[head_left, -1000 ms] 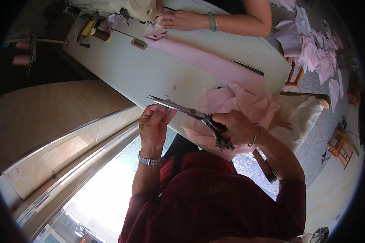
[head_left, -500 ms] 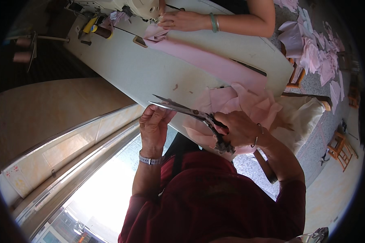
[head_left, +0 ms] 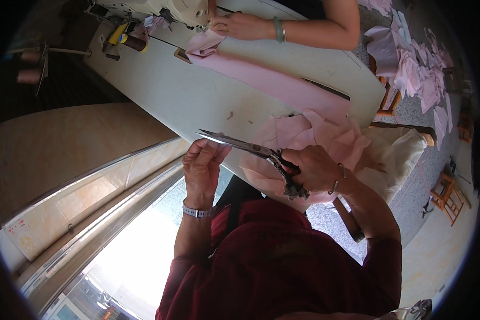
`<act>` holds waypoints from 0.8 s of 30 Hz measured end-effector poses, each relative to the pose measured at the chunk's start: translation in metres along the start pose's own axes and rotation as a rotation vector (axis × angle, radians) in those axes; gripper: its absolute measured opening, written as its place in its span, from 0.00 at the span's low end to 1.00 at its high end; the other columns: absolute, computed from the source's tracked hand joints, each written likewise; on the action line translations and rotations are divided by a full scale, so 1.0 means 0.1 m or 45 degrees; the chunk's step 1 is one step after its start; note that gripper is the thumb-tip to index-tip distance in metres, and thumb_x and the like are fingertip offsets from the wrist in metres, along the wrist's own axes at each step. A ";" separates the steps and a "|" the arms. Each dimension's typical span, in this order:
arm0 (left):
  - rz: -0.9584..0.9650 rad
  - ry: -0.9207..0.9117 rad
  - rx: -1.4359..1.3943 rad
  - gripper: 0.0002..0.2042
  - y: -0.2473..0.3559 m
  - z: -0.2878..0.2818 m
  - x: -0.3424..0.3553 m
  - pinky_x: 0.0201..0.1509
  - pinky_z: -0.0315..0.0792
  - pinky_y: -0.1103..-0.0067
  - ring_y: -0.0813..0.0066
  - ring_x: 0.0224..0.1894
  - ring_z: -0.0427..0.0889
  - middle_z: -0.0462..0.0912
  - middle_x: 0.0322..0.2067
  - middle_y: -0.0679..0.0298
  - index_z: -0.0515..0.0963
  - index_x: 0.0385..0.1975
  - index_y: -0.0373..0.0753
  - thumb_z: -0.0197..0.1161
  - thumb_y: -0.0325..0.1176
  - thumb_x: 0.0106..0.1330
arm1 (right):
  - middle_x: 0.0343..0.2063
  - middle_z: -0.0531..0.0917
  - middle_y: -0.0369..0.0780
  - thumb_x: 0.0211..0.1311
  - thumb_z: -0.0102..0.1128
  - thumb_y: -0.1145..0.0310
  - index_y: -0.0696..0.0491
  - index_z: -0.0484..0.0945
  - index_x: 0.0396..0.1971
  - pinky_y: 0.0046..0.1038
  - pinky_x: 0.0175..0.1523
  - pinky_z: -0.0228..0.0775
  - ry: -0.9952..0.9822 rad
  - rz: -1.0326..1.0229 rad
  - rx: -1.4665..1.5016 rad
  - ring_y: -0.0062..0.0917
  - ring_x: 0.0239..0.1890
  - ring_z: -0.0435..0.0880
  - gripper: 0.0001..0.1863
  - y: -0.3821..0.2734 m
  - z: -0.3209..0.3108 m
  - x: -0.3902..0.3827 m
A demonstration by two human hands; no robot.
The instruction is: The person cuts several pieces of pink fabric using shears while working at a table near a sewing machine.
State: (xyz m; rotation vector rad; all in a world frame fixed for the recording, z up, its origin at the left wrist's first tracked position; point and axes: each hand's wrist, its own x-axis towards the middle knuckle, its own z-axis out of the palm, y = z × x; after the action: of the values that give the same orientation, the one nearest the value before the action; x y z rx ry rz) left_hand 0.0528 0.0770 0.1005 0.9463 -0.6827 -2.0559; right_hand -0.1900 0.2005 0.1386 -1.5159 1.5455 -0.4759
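Observation:
In my right hand is a pair of large metal scissors with dark, wrapped handles. Their blades are nearly together and point left, over the fingertips of my left hand. The left fingers are pinched just beneath the blades; whatever is between them is too small to make out. Beyond and beside my right hand, crumpled pale pink fabric lies over the near right side of the table. A long folded pink strip runs from there up to the sewing machine.
Across the pale table, a co-worker's hand with bracelets rests by the machine. Thread spools stand at its left. White cloth hangs over the right side. Wooden stools and piles of pink pieces lie farther right.
The scissor blades have come together from a wider gap. My left hand stays almost in place. The co-worker's hand has shifted slightly at the machine, uncovering more of the pink strip's end.

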 end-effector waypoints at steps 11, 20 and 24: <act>-0.012 0.157 0.081 0.03 -0.03 0.01 -0.03 0.50 0.80 0.69 0.68 0.41 0.85 0.85 0.38 0.58 0.80 0.36 0.39 0.61 0.25 0.67 | 0.16 0.76 0.42 0.40 0.69 0.63 0.50 0.71 0.27 0.40 0.27 0.67 0.139 -0.151 -0.050 0.43 0.21 0.78 0.16 0.07 0.07 0.03; 0.720 -0.192 1.503 0.05 -0.45 0.14 0.24 0.55 0.72 0.69 0.63 0.53 0.78 0.79 0.51 0.57 0.77 0.35 0.36 0.62 0.22 0.61 | 0.17 0.76 0.42 0.40 0.70 0.67 0.52 0.70 0.28 0.37 0.27 0.68 0.384 -0.058 -0.071 0.42 0.22 0.79 0.17 0.18 0.00 0.04; 0.910 -0.523 1.910 0.10 -0.65 0.16 0.35 0.63 0.62 0.53 0.48 0.64 0.67 0.76 0.53 0.51 0.75 0.39 0.37 0.60 0.19 0.58 | 0.17 0.76 0.42 0.39 0.71 0.66 0.52 0.70 0.27 0.36 0.27 0.68 0.432 -0.093 -0.097 0.41 0.22 0.79 0.18 0.20 0.00 0.04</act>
State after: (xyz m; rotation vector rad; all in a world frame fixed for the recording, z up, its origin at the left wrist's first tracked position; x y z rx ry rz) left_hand -0.0024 0.0883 0.0497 0.7331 -2.4858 -0.8295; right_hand -0.2014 0.2000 0.1217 -1.6149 1.7872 -0.7554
